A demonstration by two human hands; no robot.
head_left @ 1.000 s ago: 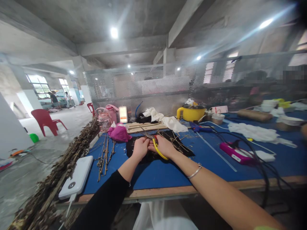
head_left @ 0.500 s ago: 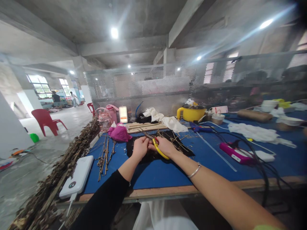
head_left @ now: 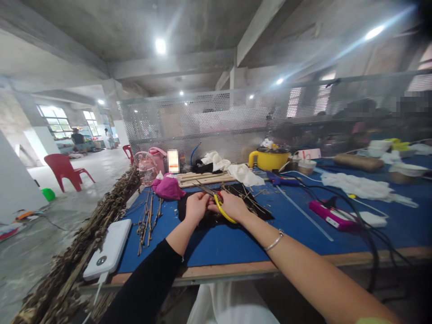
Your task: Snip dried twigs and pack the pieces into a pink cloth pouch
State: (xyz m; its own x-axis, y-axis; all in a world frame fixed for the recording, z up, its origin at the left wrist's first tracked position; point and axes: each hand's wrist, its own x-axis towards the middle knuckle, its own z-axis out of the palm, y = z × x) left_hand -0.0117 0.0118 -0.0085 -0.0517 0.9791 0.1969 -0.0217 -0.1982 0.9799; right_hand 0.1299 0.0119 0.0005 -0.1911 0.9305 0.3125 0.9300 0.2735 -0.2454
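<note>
Scissors with yellow handles (head_left: 220, 210) are in my right hand (head_left: 233, 207), which is closed round them. Their blades point up and to the left, just above my left hand (head_left: 196, 208). My left hand is closed in a pinch, its fingertips close to those of my right hand; what it holds is hidden. Both hands are over a black cloth (head_left: 182, 208) strewn with thin dry twigs (head_left: 249, 198). More dry stalks (head_left: 149, 220) lie on the blue tabletop (head_left: 216, 252) to the left.
A magenta cloth bundle (head_left: 168, 186) and a pink bottle (head_left: 146, 167) stand back left. Wooden sticks (head_left: 209, 179), white cloth (head_left: 246, 174), a yellow pot (head_left: 272, 160) and a blue glue gun (head_left: 282, 180) lie behind. Right are cables and a magenta power strip (head_left: 332, 216); left, a white power bank (head_left: 108, 249).
My hands stay almost in place. The scissor blades appear a little further apart than before. Far back on the left, a distant person has shifted posture.
</note>
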